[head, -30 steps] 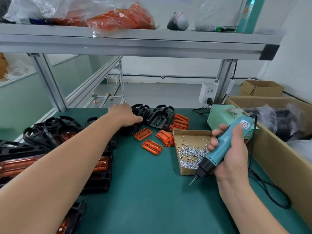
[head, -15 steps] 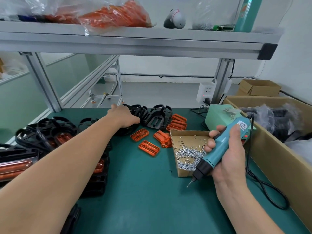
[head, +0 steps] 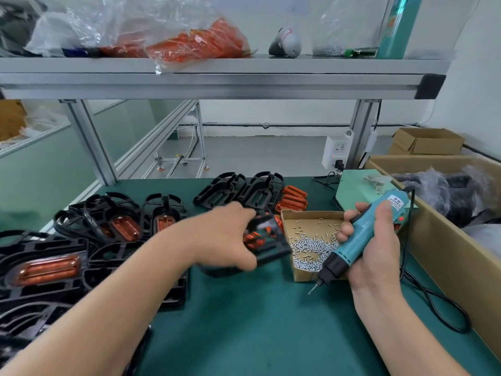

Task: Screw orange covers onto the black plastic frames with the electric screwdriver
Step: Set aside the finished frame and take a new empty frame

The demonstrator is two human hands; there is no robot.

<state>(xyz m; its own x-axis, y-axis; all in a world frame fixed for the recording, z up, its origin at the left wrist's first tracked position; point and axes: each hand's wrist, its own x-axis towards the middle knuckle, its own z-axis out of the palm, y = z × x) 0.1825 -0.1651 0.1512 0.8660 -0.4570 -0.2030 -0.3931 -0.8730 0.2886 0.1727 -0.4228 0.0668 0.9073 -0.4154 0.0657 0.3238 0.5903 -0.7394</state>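
**Frame in left hand, driver in right**

Head view: my left hand (head: 227, 237) grips a black frame (head: 268, 246), blurred, over the table (head: 257, 321) and just beside the cardboard tray (head: 306, 214). I judge the frame light, stiff and open-ribbed, best held by an outer rim. My right hand (head: 379, 256) is wrapped round the electric screwdriver (head: 363, 237), bit pointing down. Orange covers (head: 294, 199) lie behind the tray; they look small, light and probably slick. The tray holds a heap of small screws (head: 311, 246), and the carton (head: 447, 253) at right holds bagged dark parts.
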